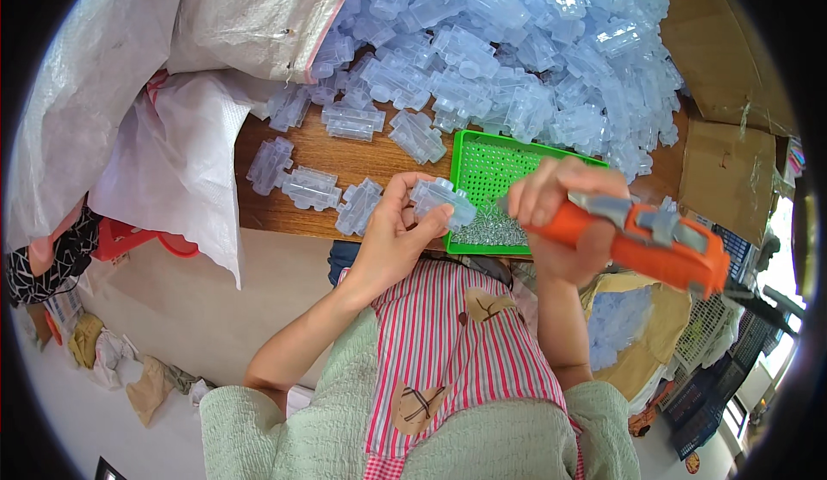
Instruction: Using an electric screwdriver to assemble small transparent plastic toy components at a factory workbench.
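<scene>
Between the thumb and fingers of my left hand (394, 230) is a clear plastic housing (442, 202), held just left of a green perforated tray (457, 157). My right hand (564, 213) is wrapped round an orange electric screwdriver (642, 241), its tip pointing left toward the housing. Tip and housing look apart. Small shiny metal screws (493, 229) fill the near part of the tray. Several similar housings (311, 187) lie on the wooden table to the left of my left hand.
A large heap of clear housings (517, 41) covers the far side of the table. White woven sacks (185, 153) hang over the left edge. Cardboard (728, 170) stands at the right. Below it, an open bag (624, 321) holds more clear pieces. A red stool (142, 239) is at the left.
</scene>
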Demonstrator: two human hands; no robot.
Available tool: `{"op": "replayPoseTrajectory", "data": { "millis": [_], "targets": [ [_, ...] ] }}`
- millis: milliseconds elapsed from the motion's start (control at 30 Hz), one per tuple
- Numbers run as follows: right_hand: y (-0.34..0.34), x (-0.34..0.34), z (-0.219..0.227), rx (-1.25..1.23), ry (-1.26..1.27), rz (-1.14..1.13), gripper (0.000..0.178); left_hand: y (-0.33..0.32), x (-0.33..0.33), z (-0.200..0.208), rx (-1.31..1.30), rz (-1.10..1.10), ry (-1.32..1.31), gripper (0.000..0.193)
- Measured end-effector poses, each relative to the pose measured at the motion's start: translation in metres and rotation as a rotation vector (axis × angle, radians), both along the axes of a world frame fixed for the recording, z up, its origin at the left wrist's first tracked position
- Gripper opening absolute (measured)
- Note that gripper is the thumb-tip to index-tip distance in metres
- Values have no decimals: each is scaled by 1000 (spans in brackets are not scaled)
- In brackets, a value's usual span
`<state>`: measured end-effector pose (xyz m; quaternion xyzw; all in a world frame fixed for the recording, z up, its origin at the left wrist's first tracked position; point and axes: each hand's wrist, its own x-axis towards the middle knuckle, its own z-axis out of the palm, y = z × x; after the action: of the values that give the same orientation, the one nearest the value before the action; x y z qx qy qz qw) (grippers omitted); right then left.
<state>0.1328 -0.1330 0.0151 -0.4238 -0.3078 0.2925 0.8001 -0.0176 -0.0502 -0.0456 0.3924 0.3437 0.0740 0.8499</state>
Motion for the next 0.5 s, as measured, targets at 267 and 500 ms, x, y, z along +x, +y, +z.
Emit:
{"op": "replayPoseTrajectory", "data": {
  "millis": [267,500],
  "targets": [
    [-2,-6,13,31,3,-30,50,4,-1,5,177,22,-21,39],
    [-13,6,13,5,-84,-90,48,25,2,19,204,-43,-208,34]
  ]
}}
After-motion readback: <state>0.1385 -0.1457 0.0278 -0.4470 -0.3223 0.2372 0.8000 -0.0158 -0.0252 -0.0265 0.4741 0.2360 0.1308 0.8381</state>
